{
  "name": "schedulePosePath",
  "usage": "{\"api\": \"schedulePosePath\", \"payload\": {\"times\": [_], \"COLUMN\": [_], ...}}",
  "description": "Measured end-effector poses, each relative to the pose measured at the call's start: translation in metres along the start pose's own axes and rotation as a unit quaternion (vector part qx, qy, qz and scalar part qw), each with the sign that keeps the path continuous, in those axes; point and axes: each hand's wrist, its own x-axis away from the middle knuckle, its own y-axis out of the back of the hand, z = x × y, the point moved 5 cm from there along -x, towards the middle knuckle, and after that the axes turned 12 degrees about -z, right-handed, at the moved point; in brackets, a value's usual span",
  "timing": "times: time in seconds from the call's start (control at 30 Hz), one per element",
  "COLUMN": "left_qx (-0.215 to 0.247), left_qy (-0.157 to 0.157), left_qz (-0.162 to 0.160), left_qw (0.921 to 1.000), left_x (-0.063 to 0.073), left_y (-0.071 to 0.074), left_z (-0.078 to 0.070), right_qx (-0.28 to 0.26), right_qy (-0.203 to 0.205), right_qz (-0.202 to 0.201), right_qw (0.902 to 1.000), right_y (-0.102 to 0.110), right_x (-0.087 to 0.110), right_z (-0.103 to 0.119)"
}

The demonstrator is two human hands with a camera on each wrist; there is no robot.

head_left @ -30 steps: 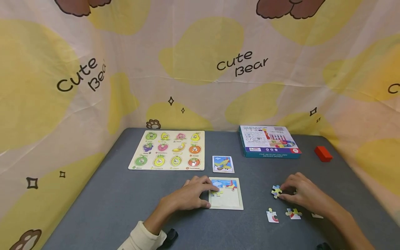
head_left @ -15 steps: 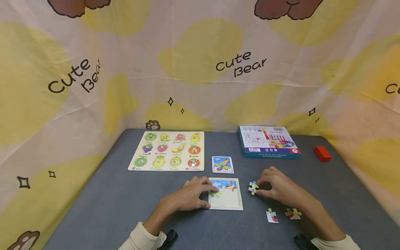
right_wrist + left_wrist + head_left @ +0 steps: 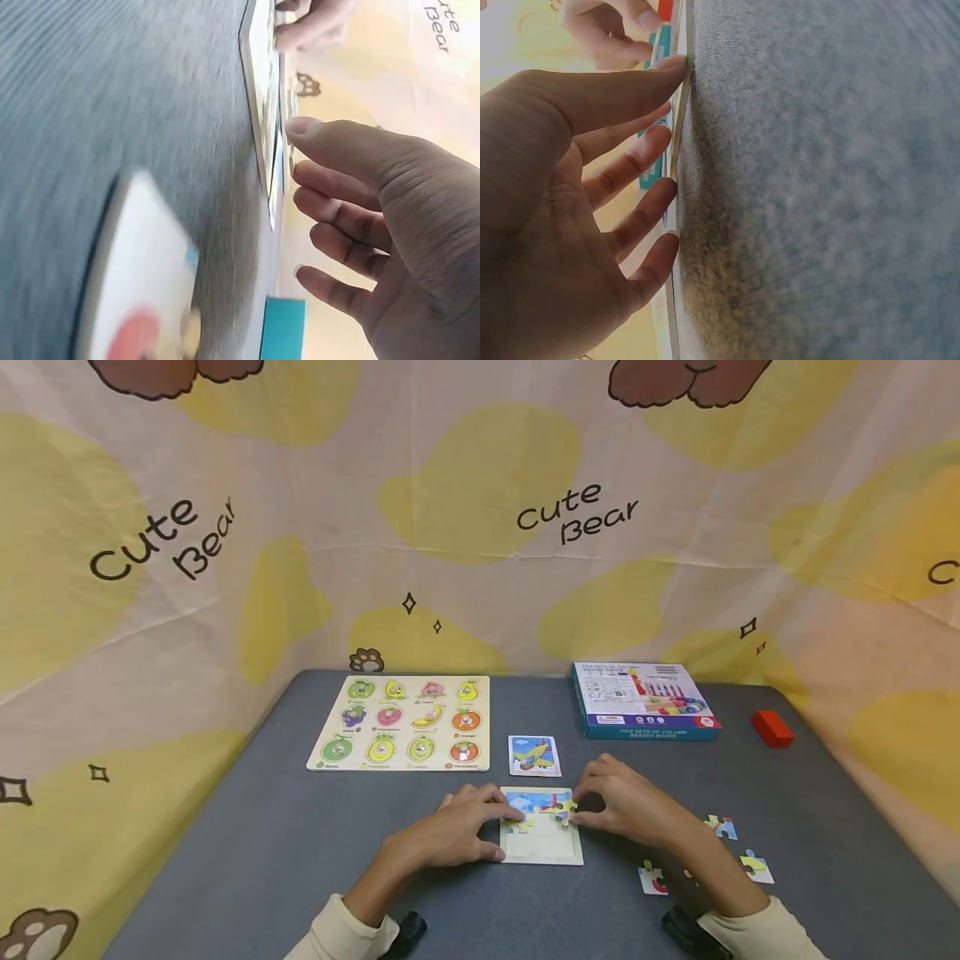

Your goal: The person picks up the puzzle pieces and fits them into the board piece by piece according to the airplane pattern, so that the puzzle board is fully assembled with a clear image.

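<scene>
My left hand (image 3: 465, 828) rests at the left edge of a small pale jigsaw tray (image 3: 542, 852). Its index finger reaches over the tray and its thumb touches the near-left corner; in the left wrist view the fingers are loosely extended. Fitted pieces with sky and a red part (image 3: 528, 800) line the tray's far side, and a yellow-green piece lies below them at the left. My right hand (image 3: 630, 806) pinches a yellow-and-blue puzzle piece (image 3: 564, 817) between thumb and index finger, over the tray's right side. In the right wrist view the piece (image 3: 292, 146) appears edge-on.
Loose puzzle pieces lie to the right, among them one with a red arc (image 3: 652, 880) and a yellow one (image 3: 757, 867). Beyond the tray are an airplane picture card (image 3: 534, 756), a fruit board (image 3: 397, 723), a flat box (image 3: 645, 700) and a red block (image 3: 772, 729).
My right hand has carried the pinched piece leftward from the loose pieces to the tray's right side. The left hand has stayed at the tray.
</scene>
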Motion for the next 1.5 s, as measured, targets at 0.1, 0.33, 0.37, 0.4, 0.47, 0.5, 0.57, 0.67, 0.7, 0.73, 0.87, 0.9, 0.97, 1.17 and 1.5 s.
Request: {"api": "schedulePosePath", "payload": {"times": [0.1, 0.33, 0.37, 0.4, 0.47, 0.5, 0.57, 0.67, 0.7, 0.73, 0.87, 0.9, 0.97, 1.17, 1.5], "left_qx": [-0.001, 0.000, 0.000, -0.001, -0.001, 0.000, 0.000, 0.002, 0.002, 0.002, 0.001, -0.001, -0.003, -0.003, 0.000], "left_qy": [0.000, 0.000, 0.000, 0.000, 0.000, 0.000, 0.000, 0.001, 0.002, 0.002, 0.003, 0.003, 0.003, 0.002, 0.006], "left_qz": [0.000, 0.000, 0.000, 0.000, 0.000, 0.000, 0.000, 0.001, 0.001, 0.001, 0.002, 0.002, 0.003, 0.004, 0.008], "left_qw": [1.0000, 1.0000, 1.0000, 1.0000, 1.0000, 1.0000, 1.0000, 1.0000, 1.0000, 1.0000, 1.0000, 1.0000, 1.0000, 1.0000, 1.0000], "left_x": [0.000, -0.001, -0.001, -0.001, -0.001, -0.001, -0.001, -0.001, -0.001, -0.001, -0.001, -0.001, 0.000, 0.000, 0.001], "left_y": [0.000, 0.001, 0.001, 0.001, 0.002, 0.002, 0.002, 0.001, 0.001, 0.001, 0.001, 0.001, 0.001, 0.002, 0.002], "left_z": [0.000, 0.000, 0.000, -0.001, -0.001, -0.001, -0.001, -0.001, -0.001, 0.000, 0.001, 0.001, 0.001, -0.001, -0.001], "right_qx": [-0.004, -0.004, -0.005, -0.007, -0.012, -0.014, -0.017, -0.014, -0.013, -0.012, -0.014, -0.017, -0.023, -0.029, -0.026], "right_qy": [0.015, 0.027, 0.031, 0.036, 0.045, 0.050, 0.056, 0.051, 0.047, 0.044, 0.027, 0.026, 0.026, 0.028, 0.030], "right_qz": [-0.002, 0.015, 0.015, 0.015, 0.012, 0.010, 0.009, 0.015, 0.019, 0.022, 0.033, 0.034, 0.035, 0.035, 0.031], "right_qw": [0.9999, 0.9995, 0.9994, 0.9992, 0.9988, 0.9986, 0.9982, 0.9985, 0.9986, 0.9987, 0.9990, 0.9989, 0.9988, 0.9986, 0.9987], "right_y": [-0.004, -0.011, -0.012, -0.013, -0.014, -0.015, -0.016, -0.017, -0.018, -0.019, -0.020, -0.021, -0.022, -0.023, -0.022], "right_x": [-0.005, -0.014, -0.015, -0.016, -0.017, -0.018, -0.018, -0.018, -0.018, -0.018, -0.018, -0.018, -0.018, -0.019, -0.018], "right_z": [0.008, 0.022, 0.024, 0.025, 0.028, 0.029, 0.031, 0.033, 0.033, 0.033, 0.033, 0.033, 0.034, 0.035, 0.036]}}
